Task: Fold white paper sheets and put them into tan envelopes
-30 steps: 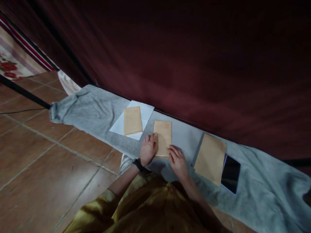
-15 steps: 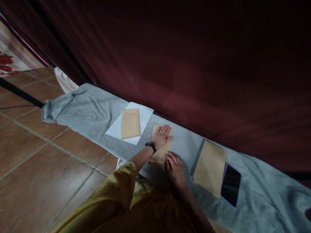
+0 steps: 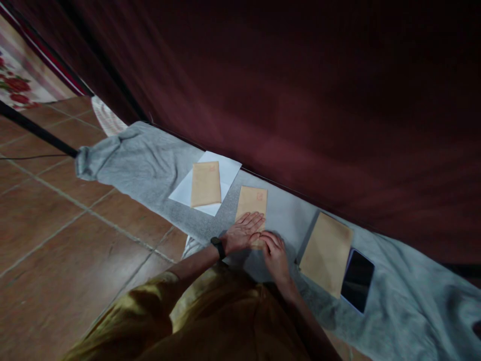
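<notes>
A brown paper envelope [image 3: 251, 199] with a small red mark near its top lies flat on the grey cloth in front of me. My left hand [image 3: 242, 233], with a dark band on the wrist, rests palm down across its lower part, fingers stretched out. At the lower right edge is my right hand [image 3: 275, 254]; its fingers are bent together and touch the envelope's edge near the left fingertips. Both hands cover the envelope's bottom end. A second brown envelope [image 3: 206, 184] lies on white paper [image 3: 229, 173] to the left.
To the right lies a larger stack of brown envelopes [image 3: 326, 254], with a dark-screened phone [image 3: 358, 281] beside it. Grey cloth [image 3: 150, 155] covers the narrow surface. A dark red curtain [image 3: 263, 100] hangs behind it, and tiled floor [image 3: 67, 240] shows at left.
My left hand has slid down the envelope towards me, uncovering its top and red mark. My right hand stays at the lower right edge. The view has shifted slightly.
</notes>
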Demonstrator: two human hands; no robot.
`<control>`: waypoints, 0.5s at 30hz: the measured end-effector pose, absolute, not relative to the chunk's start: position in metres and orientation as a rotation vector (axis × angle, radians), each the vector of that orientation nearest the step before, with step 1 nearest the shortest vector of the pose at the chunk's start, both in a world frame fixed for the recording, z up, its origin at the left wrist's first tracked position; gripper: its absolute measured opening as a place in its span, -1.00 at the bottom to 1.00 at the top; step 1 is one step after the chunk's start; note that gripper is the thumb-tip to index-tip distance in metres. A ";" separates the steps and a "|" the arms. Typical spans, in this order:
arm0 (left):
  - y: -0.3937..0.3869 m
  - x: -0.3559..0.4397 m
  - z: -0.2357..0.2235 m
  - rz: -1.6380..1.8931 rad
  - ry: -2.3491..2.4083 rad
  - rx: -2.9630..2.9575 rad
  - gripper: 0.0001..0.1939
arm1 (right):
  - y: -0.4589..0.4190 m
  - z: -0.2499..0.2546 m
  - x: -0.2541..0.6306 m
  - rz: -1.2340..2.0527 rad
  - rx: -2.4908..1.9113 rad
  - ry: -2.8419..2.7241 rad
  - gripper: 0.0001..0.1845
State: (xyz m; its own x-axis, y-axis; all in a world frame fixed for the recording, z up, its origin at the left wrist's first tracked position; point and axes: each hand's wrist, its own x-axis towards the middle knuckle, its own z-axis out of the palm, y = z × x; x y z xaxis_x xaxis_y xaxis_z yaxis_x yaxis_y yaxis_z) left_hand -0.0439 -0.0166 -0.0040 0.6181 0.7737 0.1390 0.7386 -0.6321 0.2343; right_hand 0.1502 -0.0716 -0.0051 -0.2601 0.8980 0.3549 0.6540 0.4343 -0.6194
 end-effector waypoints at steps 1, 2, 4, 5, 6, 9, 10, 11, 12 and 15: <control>-0.024 -0.046 -0.004 0.339 1.251 2.678 -0.42 | -0.072 -0.005 0.151 0.468 -1.306 -1.995 -0.67; -0.033 -0.047 -0.003 0.341 1.242 2.669 -0.41 | -0.072 -0.005 0.151 0.471 -1.310 -1.988 -0.67; -0.050 -0.050 -0.002 0.353 1.232 2.644 -0.37 | -0.072 -0.005 0.151 0.471 -1.314 -1.991 -0.67; -0.058 -0.052 -0.001 0.363 1.238 2.627 -0.35 | -0.072 -0.005 0.151 0.469 -1.315 -1.998 -0.66; -0.066 -0.054 0.000 0.377 1.253 2.604 -0.34 | -0.072 -0.005 0.151 0.465 -1.317 -2.005 -0.66; -0.082 -0.060 0.004 0.440 1.337 2.486 -0.47 | -0.074 -0.004 0.152 0.458 -1.327 -2.039 -0.68; -0.084 -0.061 0.005 0.466 1.368 2.437 -0.52 | -0.074 -0.004 0.152 0.457 -1.330 -2.052 -0.68; -0.086 -0.062 0.007 0.491 1.395 2.391 -0.55 | -0.074 -0.003 0.153 0.457 -1.330 -2.064 -0.69; -0.086 -0.063 0.009 0.511 1.417 2.350 -0.58 | -0.074 -0.002 0.153 0.457 -1.329 -2.074 -0.69; -0.084 -0.060 0.014 0.539 1.461 2.268 -0.60 | -0.074 0.000 0.155 0.459 -1.320 -2.080 -0.67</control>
